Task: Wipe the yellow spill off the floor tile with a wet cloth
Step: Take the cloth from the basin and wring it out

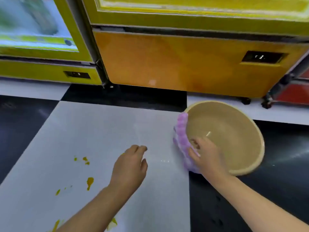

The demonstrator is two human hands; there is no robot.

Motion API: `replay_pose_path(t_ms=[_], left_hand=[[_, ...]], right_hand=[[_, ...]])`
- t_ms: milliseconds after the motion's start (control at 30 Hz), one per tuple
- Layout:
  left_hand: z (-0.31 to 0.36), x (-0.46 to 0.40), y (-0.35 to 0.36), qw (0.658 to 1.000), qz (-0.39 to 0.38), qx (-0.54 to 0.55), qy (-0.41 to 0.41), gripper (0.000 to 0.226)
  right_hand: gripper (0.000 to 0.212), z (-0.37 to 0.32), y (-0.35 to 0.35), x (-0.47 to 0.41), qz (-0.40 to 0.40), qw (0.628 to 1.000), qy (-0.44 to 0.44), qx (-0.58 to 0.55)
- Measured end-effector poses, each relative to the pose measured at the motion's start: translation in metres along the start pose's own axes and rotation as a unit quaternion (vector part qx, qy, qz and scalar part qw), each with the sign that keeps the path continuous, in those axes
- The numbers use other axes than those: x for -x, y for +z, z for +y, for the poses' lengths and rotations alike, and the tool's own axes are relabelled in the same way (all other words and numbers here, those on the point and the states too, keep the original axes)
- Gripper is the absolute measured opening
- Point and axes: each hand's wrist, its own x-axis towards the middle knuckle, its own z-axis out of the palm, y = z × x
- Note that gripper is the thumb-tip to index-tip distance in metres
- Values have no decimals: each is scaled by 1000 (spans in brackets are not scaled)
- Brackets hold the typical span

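Observation:
Yellow spill (pixel 90 182) lies in several blobs on the pale grey floor tile (pixel 103 131), at the lower left, with more smears by my left forearm. A purple cloth (pixel 182 136) hangs over the left rim of a tan bowl (pixel 234 131) that is tilted on the floor to the right. My right hand (pixel 206 154) grips the cloth and the bowl's rim together, fingers inside the bowl. My left hand (pixel 130 168) hovers over the tile between spill and bowl, fingers loosely curled, holding nothing.
Black tiles (pixel 275 190) surround the pale one. An orange cabinet panel (pixel 175 64) and a yellow glass-fronted machine (pixel 41 39) stand along the far side. A red wheeled cart (pixel 294 92) sits at the far right.

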Motion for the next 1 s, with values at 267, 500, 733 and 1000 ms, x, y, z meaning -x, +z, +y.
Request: replay_pose_path(t_ms=[267,500,733,1000], left_hand=[[-91,-12,38,994,60,0,-93,34],[-121,10,47,989,67,12,-129,31],[-112,-7,44,988,81,100,-86,45],[-80,0,38,943,39,320,77,73]], right_hand=[[106,28,87,-74,-17,990,-45,135],[38,25,101,-73,59,994,40,80],[25,-16,71,-45,20,991,-58,-117],[19,-77,72,-16,-53,948,-148,-277]])
